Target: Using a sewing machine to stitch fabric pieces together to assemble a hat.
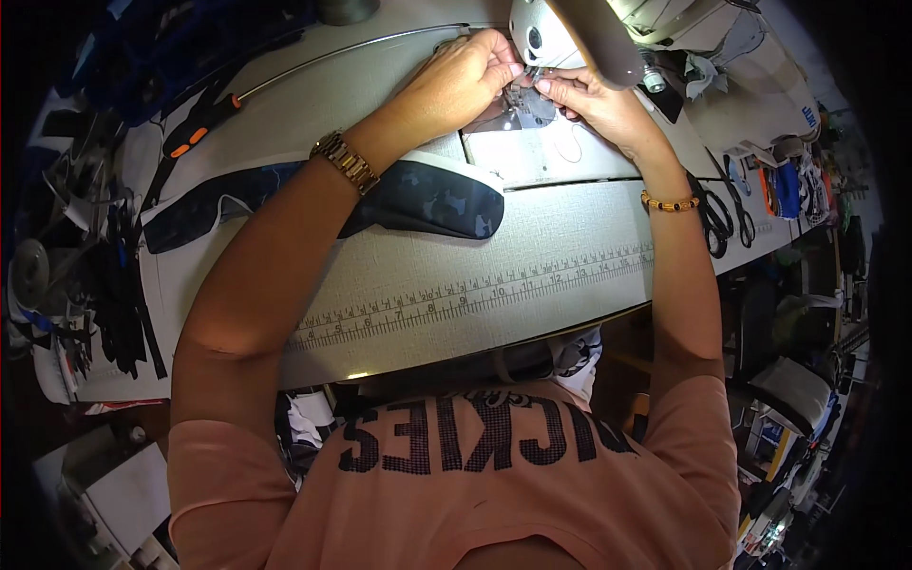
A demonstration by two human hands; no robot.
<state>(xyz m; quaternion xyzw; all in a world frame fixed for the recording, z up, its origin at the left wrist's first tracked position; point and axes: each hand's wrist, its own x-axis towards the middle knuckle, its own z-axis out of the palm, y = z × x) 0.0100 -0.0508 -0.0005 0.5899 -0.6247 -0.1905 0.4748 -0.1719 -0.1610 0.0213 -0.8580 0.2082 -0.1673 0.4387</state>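
Both hands meet under the lit head of a white sewing machine (pixel 543 38), close to its needle and presser foot. My left hand (pixel 465 81) comes in from the left, thumb and fingertips pinched together beside the needle. From the other side my right hand (pixel 608 109) has its thumb pressed against its bent fingers. Whatever lies between the fingertips is too small to make out. Below them is the shiny metal needle plate (pixel 540 112), and a loop of thin thread (pixel 576 152) shows on the white surface. A dark patterned fabric piece (pixel 446 199) lies partly under my left forearm.
A long-shafted screwdriver (pixel 195 133) with a black and orange handle lies at the far left. Black scissors (pixel 714 226) rest right of my right wrist. A measuring scale (pixel 475 296) runs along the table's near edge. Dark clutter (pixel 85 247) crowds the left side.
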